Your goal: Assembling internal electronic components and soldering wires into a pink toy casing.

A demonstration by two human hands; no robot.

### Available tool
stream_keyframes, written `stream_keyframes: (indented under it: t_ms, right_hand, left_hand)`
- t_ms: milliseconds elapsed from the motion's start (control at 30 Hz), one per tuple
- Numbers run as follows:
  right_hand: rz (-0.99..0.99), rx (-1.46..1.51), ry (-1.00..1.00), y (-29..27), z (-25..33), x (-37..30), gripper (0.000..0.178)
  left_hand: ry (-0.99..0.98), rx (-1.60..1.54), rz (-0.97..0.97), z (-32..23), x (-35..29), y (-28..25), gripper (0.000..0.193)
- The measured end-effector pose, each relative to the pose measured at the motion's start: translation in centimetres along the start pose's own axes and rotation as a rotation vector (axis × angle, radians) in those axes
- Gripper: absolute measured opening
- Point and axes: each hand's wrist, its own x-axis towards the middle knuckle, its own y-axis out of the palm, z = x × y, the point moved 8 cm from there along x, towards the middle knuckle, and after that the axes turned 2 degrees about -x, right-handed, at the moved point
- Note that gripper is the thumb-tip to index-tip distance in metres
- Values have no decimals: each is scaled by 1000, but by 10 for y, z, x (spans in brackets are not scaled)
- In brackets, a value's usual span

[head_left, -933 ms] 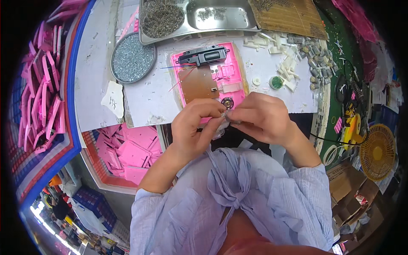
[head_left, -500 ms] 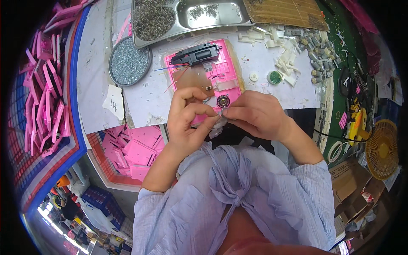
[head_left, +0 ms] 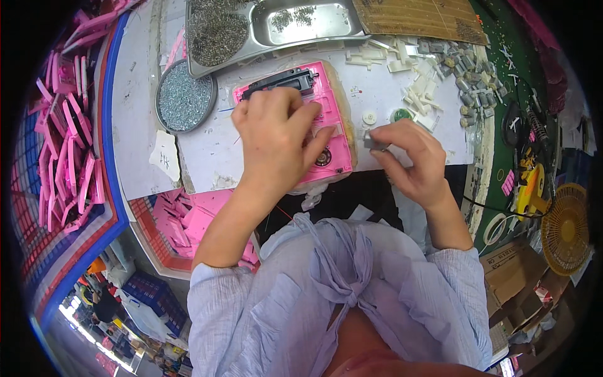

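The person's left hand (head_left: 273, 132) is over the pink case (head_left: 340, 146) on the white table (head_left: 217, 147), palm down, its fingers bent and its thumb held apart from them. The fingertips are partly hidden, so it cannot be told whether they grip anything. The right hand (head_left: 413, 157) is just beyond the case's right edge, pinching a small grey block (head_left: 375, 143) between thumb and fingers, above the table.

The case lies open, with a long black part (head_left: 300, 80) along its far end and a round speaker (head_left: 323, 157) at its near end, just beside the left thumb. Part of the case is covered by the left hand.

Near the right hand, a white wheel (head_left: 369, 117) and a green round piece (head_left: 400, 115) lie on the table. Beyond them are loose white plastic parts (head_left: 422, 94) and a pile of grey blocks (head_left: 468, 75). A round bowl (head_left: 186, 131) of small silvery pieces is left of the case, and a metal tray (head_left: 308, 28) with 2 visible compartments is at the far side, beside a sheet of cardboard (head_left: 414, 17).
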Motion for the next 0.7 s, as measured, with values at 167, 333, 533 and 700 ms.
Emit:
stream_keyframes:
  t_ms: [167,333,533,700]
  right_hand:
    - [-61,-40,62,-10,-8,-1,34]
    - [-74,-47,51,-9,-5,8,34]
    - [17,-106,118,12,-11,22,32]
    - [186,-261,4,48,-17,44,33]
  left_hand:
    - [63,6,-11,3,-4,16,20]
    - [67,-84,-8,-8,0,15,16]
    - [82,-118,-71,2,-15,-3,17]
    - [-43,-258,-106,23,-55,2,20]
